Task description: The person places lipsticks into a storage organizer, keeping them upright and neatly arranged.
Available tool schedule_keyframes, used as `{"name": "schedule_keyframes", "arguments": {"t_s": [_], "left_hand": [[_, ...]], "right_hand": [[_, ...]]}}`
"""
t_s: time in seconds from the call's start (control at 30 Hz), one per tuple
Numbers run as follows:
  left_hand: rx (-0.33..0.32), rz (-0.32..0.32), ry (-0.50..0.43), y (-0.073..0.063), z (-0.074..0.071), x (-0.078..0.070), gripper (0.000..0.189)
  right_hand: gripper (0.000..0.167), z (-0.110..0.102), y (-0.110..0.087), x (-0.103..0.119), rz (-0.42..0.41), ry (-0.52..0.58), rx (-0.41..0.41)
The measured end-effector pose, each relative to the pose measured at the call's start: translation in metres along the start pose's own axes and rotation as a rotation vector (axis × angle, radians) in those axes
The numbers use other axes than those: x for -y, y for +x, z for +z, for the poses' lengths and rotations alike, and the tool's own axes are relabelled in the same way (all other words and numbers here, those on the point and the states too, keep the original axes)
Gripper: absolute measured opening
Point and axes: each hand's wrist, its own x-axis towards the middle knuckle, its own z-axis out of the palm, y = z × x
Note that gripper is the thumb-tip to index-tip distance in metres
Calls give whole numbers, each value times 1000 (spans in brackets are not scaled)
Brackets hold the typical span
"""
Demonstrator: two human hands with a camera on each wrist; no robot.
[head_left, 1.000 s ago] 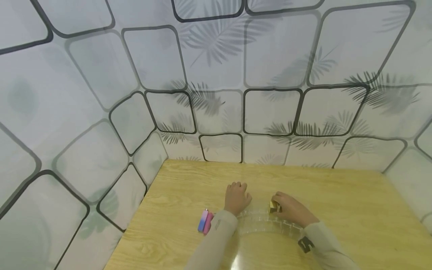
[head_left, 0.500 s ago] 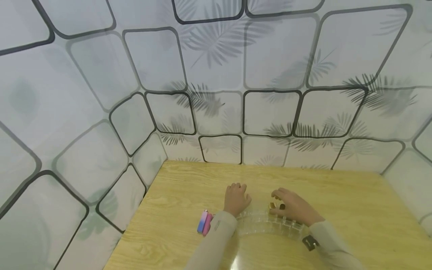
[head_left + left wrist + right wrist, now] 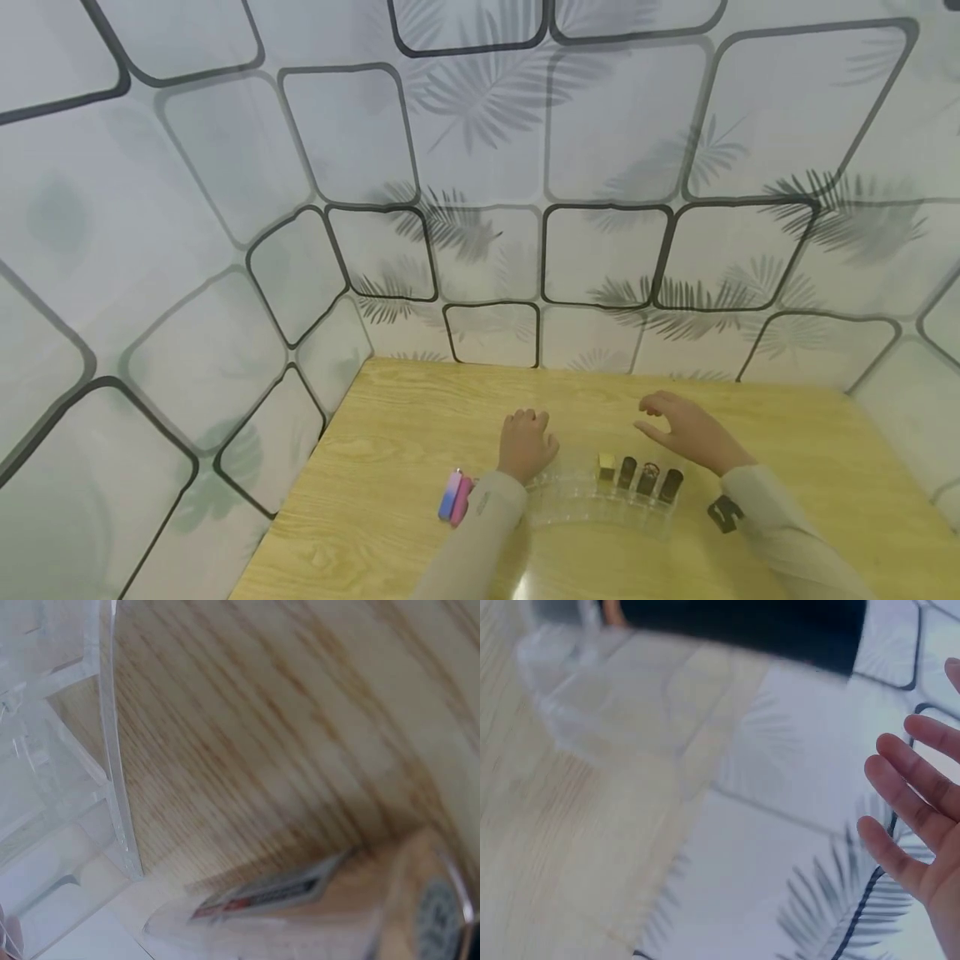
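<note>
A clear plastic organizer (image 3: 585, 500) with rows of compartments stands on the wooden table. A small gold block-shaped piece (image 3: 606, 467) and several dark tubes stand upright in its back row on the right, among them a dark cylinder (image 3: 671, 486) at the end. My left hand (image 3: 523, 446) rests at the organizer's back left, fingers pointing away and slightly bent. Beyond the back right corner, my right hand (image 3: 693, 432) hovers with nothing in it; its fingers (image 3: 907, 780) are spread in the right wrist view. A black tube (image 3: 750, 630) crosses the top of that view.
A pink-to-blue stick (image 3: 450, 493) and a pink one (image 3: 462, 500) lie beside my left forearm. A labelled clear and peach bottle (image 3: 315, 915) lies near my left wrist. Patterned wall covering (image 3: 487, 250) borders the table (image 3: 420, 400) at the back.
My right hand has let go of the gold piece and moved right and away, uncovering the dark tubes beside it. My left hand has stayed in place.
</note>
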Motion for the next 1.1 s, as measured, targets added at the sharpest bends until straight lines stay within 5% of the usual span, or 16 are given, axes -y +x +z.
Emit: {"name": "schedule_keyframes", "arguments": {"t_s": [0.63, 0.8, 1.1], "left_hand": [[18, 17, -11, -5, 3, -1, 21], [63, 23, -9, -2, 0, -2, 24], [129, 18, -21, 2, -9, 0, 26]], "right_hand": [[18, 28, -23, -34, 84, 37, 159], [14, 34, -26, -35, 6, 5, 107], [13, 49, -26, -42, -268, -89, -39]]}}
